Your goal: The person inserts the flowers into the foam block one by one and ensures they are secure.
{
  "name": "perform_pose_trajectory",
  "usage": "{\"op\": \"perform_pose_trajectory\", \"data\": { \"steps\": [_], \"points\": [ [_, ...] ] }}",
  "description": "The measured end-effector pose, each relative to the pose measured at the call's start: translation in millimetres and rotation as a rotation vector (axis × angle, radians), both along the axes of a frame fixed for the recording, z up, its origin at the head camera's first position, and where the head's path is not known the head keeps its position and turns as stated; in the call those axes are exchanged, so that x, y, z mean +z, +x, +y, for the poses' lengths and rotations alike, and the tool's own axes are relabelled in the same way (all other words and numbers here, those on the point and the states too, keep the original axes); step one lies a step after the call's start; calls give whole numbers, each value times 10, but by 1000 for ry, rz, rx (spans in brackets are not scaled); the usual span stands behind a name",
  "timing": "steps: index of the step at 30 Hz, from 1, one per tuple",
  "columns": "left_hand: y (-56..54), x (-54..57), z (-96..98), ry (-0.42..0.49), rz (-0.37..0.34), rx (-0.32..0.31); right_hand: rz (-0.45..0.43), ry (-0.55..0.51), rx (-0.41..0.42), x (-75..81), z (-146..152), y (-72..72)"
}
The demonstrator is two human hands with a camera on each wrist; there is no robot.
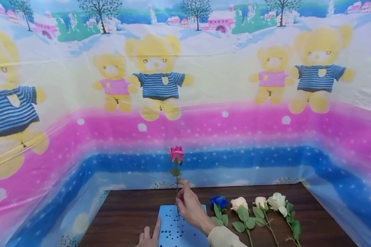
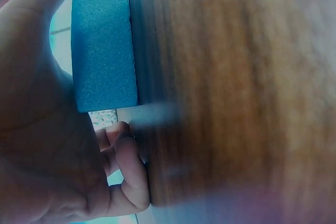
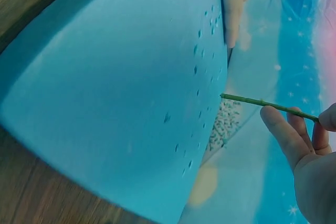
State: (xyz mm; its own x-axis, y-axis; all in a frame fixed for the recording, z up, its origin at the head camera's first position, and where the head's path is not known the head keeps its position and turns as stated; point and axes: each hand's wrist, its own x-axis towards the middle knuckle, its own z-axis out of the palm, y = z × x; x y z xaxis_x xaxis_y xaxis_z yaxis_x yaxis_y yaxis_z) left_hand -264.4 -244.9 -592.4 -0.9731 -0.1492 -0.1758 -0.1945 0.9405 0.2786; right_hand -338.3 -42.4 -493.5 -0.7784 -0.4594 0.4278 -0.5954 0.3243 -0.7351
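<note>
A pink artificial rose [image 1: 176,154] stands upright, its stem pinched by my right hand [image 1: 190,206] between thumb and fingers. In the right wrist view the green stem [image 3: 252,100] points its cut end at the blue foam block [image 3: 115,98]; whether it touches the surface I cannot tell. Many small holes dot the block's top. My left hand [image 1: 149,237] lies against the block's left side, one finger straight along the edge, the others bent. The left wrist view shows that hand [image 2: 52,129] beside the foam's side face [image 2: 105,51], low at the wooden table.
Right of the block lie a blue rose [image 1: 218,203], two cream roses, the nearer one [image 1: 239,204] beside the other [image 1: 261,202], and a white rose [image 1: 277,202]. They rest on the dark wooden table [image 1: 123,209]. A bear-printed cloth [image 1: 204,85] surrounds the table.
</note>
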Motion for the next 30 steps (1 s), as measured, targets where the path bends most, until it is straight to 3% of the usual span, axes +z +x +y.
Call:
{"op": "perform_pose_trajectory", "data": {
  "steps": [6,12,19,24,30],
  "points": [
    [-17,-59,-34,-16,38,0,-52,-49,49,-15,-125,0],
    [36,-79,-62,8,90,-47,-140,-100,71,-41,-197,-15],
    [118,123,8,47,22,-35,-96,-79,58,-88,-233,-40],
    [130,279,41,24,-49,-27,-38,-47,42,-98,-238,-45],
    [134,300,30,42,-50,-41,-48,-29,18,-123,-220,-53]
  ]
}}
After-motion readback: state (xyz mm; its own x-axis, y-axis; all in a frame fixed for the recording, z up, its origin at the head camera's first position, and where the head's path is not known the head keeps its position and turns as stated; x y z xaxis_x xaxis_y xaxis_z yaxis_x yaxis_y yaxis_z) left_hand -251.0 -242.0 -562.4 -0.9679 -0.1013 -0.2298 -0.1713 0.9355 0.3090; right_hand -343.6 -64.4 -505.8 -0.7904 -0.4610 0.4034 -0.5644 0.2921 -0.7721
